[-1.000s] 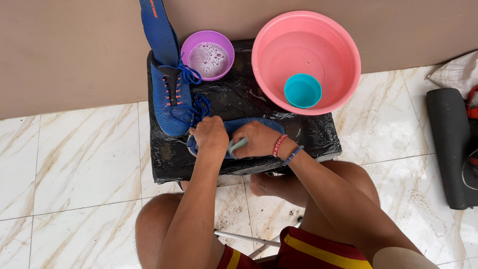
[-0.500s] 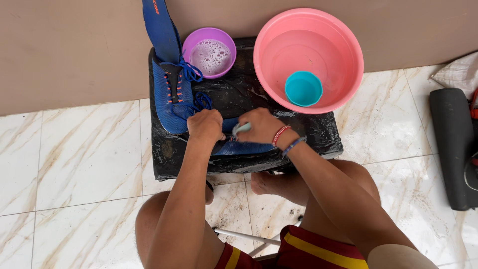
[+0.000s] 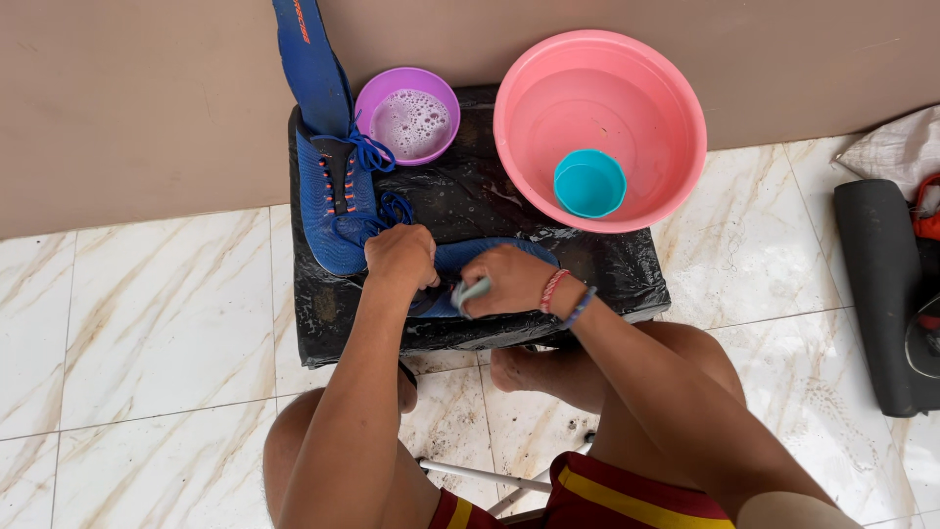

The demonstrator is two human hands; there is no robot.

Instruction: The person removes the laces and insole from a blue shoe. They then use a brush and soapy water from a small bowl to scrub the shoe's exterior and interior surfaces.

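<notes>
Two bare hands meet over the near edge of the low stand wrapped in wet black plastic sheet (image 3: 627,279). Our left hand (image 3: 399,257) is closed down on the blue fabric sports shoe lying on its side (image 3: 490,257), pinning it, we judge, so it does not slide on the slick sheet. Our right hand (image 3: 509,281), with beaded bands at the wrist, is curled around a small pale grey-green brush handle (image 3: 470,292) whose tip pokes out at nine o'clock toward the left hand; the bristle end is hidden against the shoe.

Just beyond the left hand, at eleven o'clock, stands a second blue lace-up shoe with orange eyelets (image 3: 333,201), toe toward us, laces loose. A long blue insole with an orange mark (image 3: 311,61) leans on the tan wall behind it, likely propped to drain.

At twelve o'clock sits a small purple plastic bowl of foamy water (image 3: 408,114), within easy reach for dipping. At one o'clock a wide pink plastic basin (image 3: 599,129) holds a teal plastic cup (image 3: 589,182).

Far out at three o'clock on the marble tiles lies a dark grey rolled mat (image 3: 876,294), with a pale woven sack (image 3: 896,147) above it. We see no legible packages or signs.
</notes>
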